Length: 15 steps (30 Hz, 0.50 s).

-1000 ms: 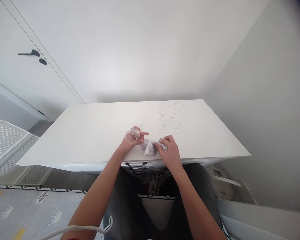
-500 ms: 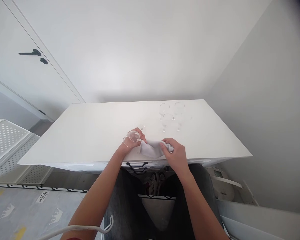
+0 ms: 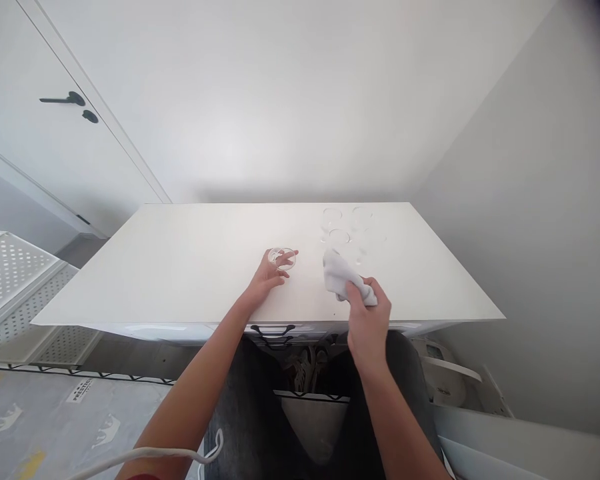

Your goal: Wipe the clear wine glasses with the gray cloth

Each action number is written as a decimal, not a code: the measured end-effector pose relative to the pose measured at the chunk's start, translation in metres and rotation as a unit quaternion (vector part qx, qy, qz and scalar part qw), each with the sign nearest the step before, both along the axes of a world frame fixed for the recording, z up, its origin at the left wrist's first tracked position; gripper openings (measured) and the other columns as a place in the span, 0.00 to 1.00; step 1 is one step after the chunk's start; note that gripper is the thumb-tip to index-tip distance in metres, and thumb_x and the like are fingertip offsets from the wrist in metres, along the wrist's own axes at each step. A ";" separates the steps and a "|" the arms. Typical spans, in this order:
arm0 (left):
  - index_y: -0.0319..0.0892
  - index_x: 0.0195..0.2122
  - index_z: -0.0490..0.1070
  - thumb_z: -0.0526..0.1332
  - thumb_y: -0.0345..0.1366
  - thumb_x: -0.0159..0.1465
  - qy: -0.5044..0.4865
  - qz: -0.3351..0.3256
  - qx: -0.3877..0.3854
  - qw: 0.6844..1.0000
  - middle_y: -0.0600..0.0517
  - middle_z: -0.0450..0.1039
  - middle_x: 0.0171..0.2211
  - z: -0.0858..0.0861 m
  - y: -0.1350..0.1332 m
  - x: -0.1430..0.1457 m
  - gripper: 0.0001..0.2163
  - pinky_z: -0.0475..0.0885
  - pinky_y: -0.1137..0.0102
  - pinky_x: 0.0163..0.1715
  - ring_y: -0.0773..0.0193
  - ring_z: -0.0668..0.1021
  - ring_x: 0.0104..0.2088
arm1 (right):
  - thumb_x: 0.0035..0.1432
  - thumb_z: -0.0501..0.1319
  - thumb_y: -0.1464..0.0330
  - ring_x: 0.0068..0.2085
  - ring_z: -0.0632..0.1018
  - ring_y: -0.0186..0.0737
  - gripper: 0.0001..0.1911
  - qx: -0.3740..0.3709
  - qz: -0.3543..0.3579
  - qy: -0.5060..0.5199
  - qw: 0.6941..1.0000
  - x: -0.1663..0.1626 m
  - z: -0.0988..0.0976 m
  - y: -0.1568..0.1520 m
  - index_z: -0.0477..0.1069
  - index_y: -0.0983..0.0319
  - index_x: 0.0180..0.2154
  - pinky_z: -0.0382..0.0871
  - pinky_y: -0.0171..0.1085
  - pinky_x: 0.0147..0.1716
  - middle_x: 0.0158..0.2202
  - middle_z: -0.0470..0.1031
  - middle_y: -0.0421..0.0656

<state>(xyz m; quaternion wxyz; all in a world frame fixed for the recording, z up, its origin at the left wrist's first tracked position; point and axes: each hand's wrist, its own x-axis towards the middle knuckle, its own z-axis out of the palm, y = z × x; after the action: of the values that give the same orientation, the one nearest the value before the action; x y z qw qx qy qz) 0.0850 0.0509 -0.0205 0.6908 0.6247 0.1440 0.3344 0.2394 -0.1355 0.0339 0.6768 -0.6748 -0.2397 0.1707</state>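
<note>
A clear stemmed glass (image 3: 283, 265) is at the middle of the white cabinet top, its round rim facing up towards me. My left hand (image 3: 269, 273) is right beside it, with fingers spread around and behind the glass; some of them show through it. Whether they still touch the stem is hard to see. Further right, my right hand (image 3: 369, 320) grips a bunched white cloth (image 3: 341, 273) between thumb and fingers, held above the front part of the top. Beyond the cloth stands a group of several clear glasses (image 3: 339, 239), faint against the white surface.
The white cabinet top (image 3: 195, 267) reaches back to the wall, with dark drawer handles (image 3: 273, 330) on its front. A perforated white rack (image 3: 17, 287) stands at left. A white cable (image 3: 155, 453) crosses near my left forearm. A grey wall (image 3: 530, 233) closes the right side.
The glass in my left hand has gone from tilted near the front edge to upright further back, and the fingers have spread. My right hand has drawn the cloth away from it, rightward.
</note>
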 end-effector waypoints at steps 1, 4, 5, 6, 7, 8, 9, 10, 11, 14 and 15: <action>0.51 0.61 0.61 0.65 0.28 0.58 -0.007 -0.010 -0.001 1.000 0.44 0.65 0.70 -0.002 0.001 0.000 0.30 0.70 0.63 0.49 0.54 0.73 0.61 | 0.64 0.63 0.60 0.28 0.65 0.36 0.14 -0.009 -0.006 -0.018 1.000 -0.007 -0.002 0.005 0.63 0.58 0.30 0.60 0.35 0.25 0.29 0.69 0.39; 0.54 0.67 0.57 0.65 0.30 0.57 -0.019 -0.035 -0.014 0.999 0.45 0.60 0.71 -0.005 0.002 0.001 0.36 0.71 0.61 0.52 0.54 0.72 0.61 | 0.65 0.61 0.60 0.31 0.70 0.38 0.11 0.002 -0.003 -0.090 0.996 -0.027 -0.013 0.024 0.63 0.57 0.34 0.64 0.37 0.28 0.41 0.78 0.45; 0.55 0.68 0.56 0.66 0.32 0.57 -0.024 -0.038 -0.024 0.999 0.45 0.60 0.71 -0.005 0.002 0.002 0.37 0.72 0.61 0.54 0.53 0.73 0.61 | 0.65 0.61 0.61 0.31 0.70 0.39 0.09 0.008 0.013 -0.121 0.992 -0.033 -0.018 0.031 0.63 0.57 0.35 0.65 0.37 0.29 0.44 0.79 0.47; 0.55 0.68 0.56 0.67 0.34 0.59 -0.028 -0.038 -0.037 0.998 0.44 0.59 0.71 -0.005 0.001 0.003 0.37 0.72 0.60 0.55 0.53 0.73 0.61 | 0.64 0.60 0.63 0.30 0.69 0.38 0.07 0.008 0.030 -0.148 0.988 -0.039 -0.024 0.038 0.63 0.57 0.36 0.64 0.38 0.29 0.44 0.79 0.47; 0.54 0.68 0.56 0.67 0.39 0.61 -0.032 -0.031 -0.050 0.998 0.44 0.59 0.71 -0.004 0.000 0.003 0.35 0.72 0.59 0.56 0.52 0.74 0.61 | 0.63 0.60 0.65 0.29 0.68 0.38 0.06 0.002 0.047 -0.172 0.984 -0.043 -0.029 0.044 0.63 0.56 0.35 0.64 0.38 0.29 0.40 0.79 0.46; 0.54 0.67 0.57 0.66 0.43 0.65 -0.031 -0.018 -0.060 0.998 0.43 0.60 0.70 -0.002 -0.001 0.004 0.31 0.72 0.59 0.56 0.53 0.74 0.61 | 0.62 0.59 0.67 0.28 0.68 0.39 0.05 -0.006 0.064 -0.190 0.980 -0.047 -0.035 0.050 0.62 0.56 0.35 0.63 0.39 0.28 0.36 0.77 0.44; 0.52 0.66 0.59 0.63 0.48 0.68 -0.024 -0.001 -0.065 0.998 0.42 0.61 0.69 0.000 -0.003 0.005 0.27 0.72 0.59 0.57 0.54 0.75 0.60 | 0.61 0.58 0.68 0.28 0.67 0.39 0.04 -0.015 0.080 -0.202 0.976 -0.050 -0.039 0.054 0.62 0.56 0.34 0.62 0.39 0.29 0.33 0.75 0.42; 0.51 0.64 0.60 0.60 0.52 0.70 -0.009 0.019 -0.059 0.998 0.42 0.63 0.68 0.003 -0.005 0.005 0.25 0.72 0.59 0.57 0.54 0.75 0.59 | 0.60 0.58 0.70 0.28 0.68 0.40 0.04 -0.021 0.099 -0.209 0.973 -0.051 -0.043 0.057 0.62 0.56 0.34 0.62 0.39 0.30 0.30 0.72 0.41; 0.49 0.62 0.62 0.58 0.54 0.71 0.010 0.037 -0.044 0.998 0.42 0.65 0.67 0.007 -0.007 0.005 0.24 0.72 0.60 0.57 0.55 0.76 0.58 | 0.59 0.57 0.70 0.29 0.68 0.40 0.05 -0.024 0.119 -0.208 0.971 -0.052 -0.046 0.058 0.62 0.56 0.34 0.62 0.40 0.30 0.29 0.70 0.40; 0.47 0.59 0.67 0.60 0.56 0.70 0.059 0.053 0.032 0.996 0.43 0.71 0.62 0.017 -0.014 0.005 0.24 0.71 0.62 0.54 0.56 0.77 0.53 | 0.58 0.58 0.71 0.29 0.69 0.40 0.10 -0.003 0.194 -0.126 0.973 -0.048 -0.046 0.059 0.63 0.55 0.42 0.64 0.39 0.31 0.30 0.69 0.38; 0.46 0.58 0.69 0.60 0.56 0.69 0.064 0.046 0.056 0.995 0.43 0.72 0.60 0.020 -0.015 0.004 0.23 0.71 0.63 0.54 0.56 0.77 0.52 | 0.58 0.59 0.71 0.31 0.71 0.40 0.14 0.013 0.218 -0.079 0.973 -0.045 -0.045 0.058 0.63 0.54 0.47 0.66 0.39 0.33 0.32 0.71 0.38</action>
<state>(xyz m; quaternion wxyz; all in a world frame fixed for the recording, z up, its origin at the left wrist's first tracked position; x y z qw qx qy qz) 0.0890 0.0355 -0.0007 0.6279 0.6752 0.1975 0.3328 0.1942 -0.0775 -0.0107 0.6110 -0.6086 -0.4363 0.2569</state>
